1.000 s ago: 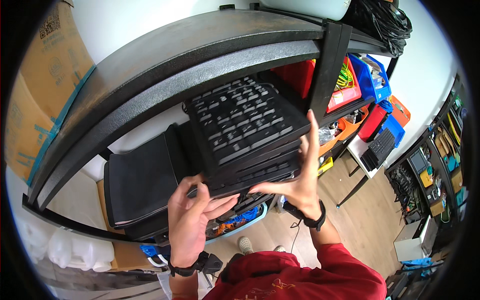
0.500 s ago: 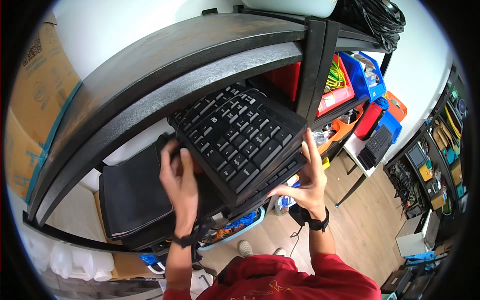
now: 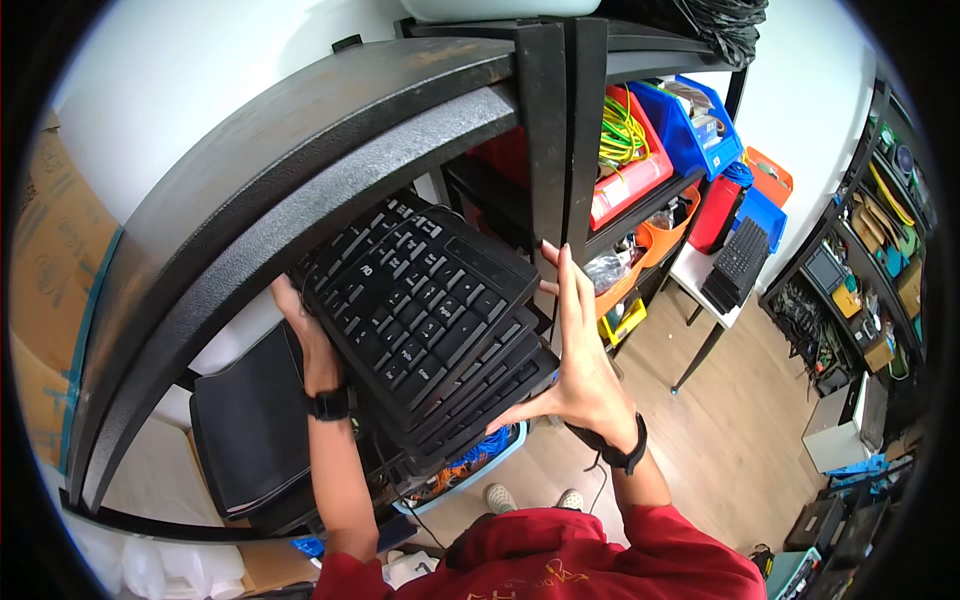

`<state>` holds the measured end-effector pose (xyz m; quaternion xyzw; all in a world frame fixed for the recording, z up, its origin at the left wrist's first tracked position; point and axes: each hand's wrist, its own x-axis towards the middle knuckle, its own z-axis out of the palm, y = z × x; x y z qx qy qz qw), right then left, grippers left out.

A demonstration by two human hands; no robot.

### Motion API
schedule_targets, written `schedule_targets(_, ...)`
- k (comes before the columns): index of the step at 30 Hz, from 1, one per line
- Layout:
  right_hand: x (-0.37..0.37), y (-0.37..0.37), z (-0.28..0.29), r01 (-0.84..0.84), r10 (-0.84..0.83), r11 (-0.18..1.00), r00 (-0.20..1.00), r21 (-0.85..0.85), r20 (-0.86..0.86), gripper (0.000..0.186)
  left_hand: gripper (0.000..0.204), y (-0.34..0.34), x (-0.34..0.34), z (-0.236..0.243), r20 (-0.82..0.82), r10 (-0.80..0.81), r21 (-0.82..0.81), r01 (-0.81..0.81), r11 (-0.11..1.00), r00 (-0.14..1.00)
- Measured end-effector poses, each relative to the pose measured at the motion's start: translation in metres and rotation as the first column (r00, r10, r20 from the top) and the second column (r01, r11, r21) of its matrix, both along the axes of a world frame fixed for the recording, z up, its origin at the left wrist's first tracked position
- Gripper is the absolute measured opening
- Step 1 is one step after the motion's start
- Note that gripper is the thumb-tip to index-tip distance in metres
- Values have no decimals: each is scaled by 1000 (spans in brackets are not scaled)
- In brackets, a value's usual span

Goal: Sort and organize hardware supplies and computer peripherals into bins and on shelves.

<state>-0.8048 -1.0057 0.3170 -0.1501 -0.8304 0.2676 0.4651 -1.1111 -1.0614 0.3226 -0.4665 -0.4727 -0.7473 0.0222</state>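
A stack of several black keyboards (image 3: 420, 310) lies on a shelf under the dark metal top, the upper ones fanned slightly out of line. A thin cable runs along the far end of the top keyboard. Along the stack's left side reaches my left hand (image 3: 308, 335), its fingers mostly hidden behind the keyboards' edge. My right hand (image 3: 583, 365) is open at the stack's right side, thumb and fingers spread, thumb against the lower keyboards. Left of the stack lies a flat black case (image 3: 250, 420). Both wrists wear black bands.
A black rack post (image 3: 540, 130) rises just beyond the stack. To its right stand a red bin (image 3: 655, 170) with yellow-green cables and a blue bin (image 3: 715, 140). More keyboards (image 3: 740, 260) sit on a small white table (image 3: 690, 265). A cardboard box (image 3: 60, 270) is at far left.
My left hand has slid farther along the stack's left side, its fingers now mostly hidden. My right hand's fingers have spread straighter. The view has shifted, and the upper keyboards sit more in line.
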Motion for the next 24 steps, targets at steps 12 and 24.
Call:
schedule_targets(12, -9, 16, 28, -168, 166, 939, 986, 301, 34, 118, 32, 27, -35, 3, 190, -398, 78, 390, 918, 898)
schedule_targets(24, -1, 41, 7, -164, 213, 938, 968, 307, -133, 132, 41, 32, -24, 12, -313, -97, -76, 77, 994, 945)
